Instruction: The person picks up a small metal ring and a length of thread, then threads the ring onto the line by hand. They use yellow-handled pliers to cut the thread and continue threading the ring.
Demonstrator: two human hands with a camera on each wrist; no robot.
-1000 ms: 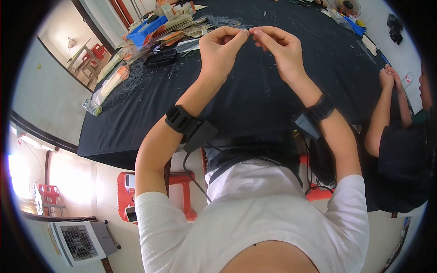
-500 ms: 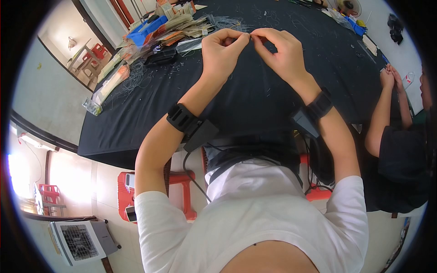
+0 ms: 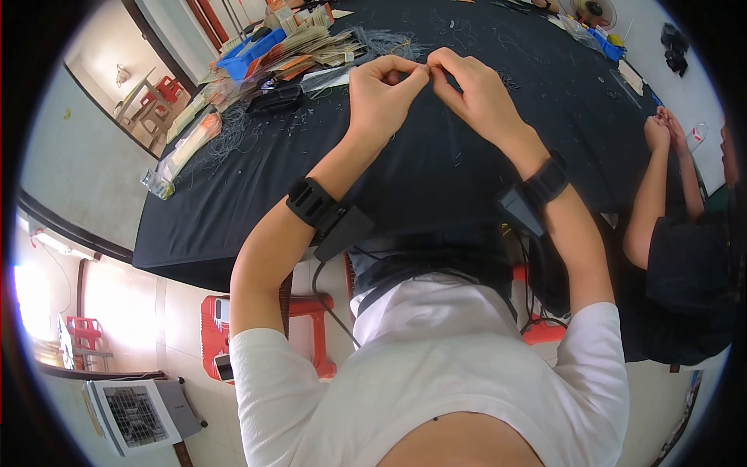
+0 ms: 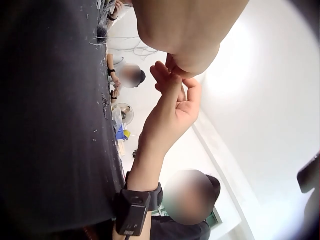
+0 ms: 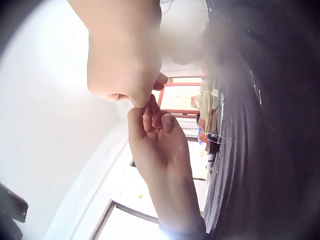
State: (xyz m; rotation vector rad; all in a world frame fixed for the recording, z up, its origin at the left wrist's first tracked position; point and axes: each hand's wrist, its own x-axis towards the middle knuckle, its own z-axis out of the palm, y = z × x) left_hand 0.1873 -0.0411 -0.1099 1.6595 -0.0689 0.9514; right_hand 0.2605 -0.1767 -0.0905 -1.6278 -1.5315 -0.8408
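Note:
In the head view my left hand [image 3: 379,97] and right hand [image 3: 484,100] are raised over the black-covered table, their fingertips meeting. Thumb and index finger of each hand pinch together, the left bent into a ring. What they pinch is tiny and mostly hidden by the fingers; it looks like a thin strand. Fine pale strands [image 4: 116,37] loop out beside the fingers in the left wrist view. From the right wrist, the left hand's other fingers [image 5: 162,120] show loosely curled.
Heaped cards and packets [image 3: 311,50], a blue tray [image 3: 253,53] and a grey thread tangle [image 3: 233,131] lie at the table's left. A black case [image 3: 275,100] sits nearer. Strand scraps dot the black cloth [image 3: 436,179]. Another person's hands [image 3: 667,131] are at the right edge.
Both hands have drifted slightly toward my body, fingertips staying together. My right hand has turned, its back now facing up more and its fingers tucked under. A small dark tangle shows behind it.

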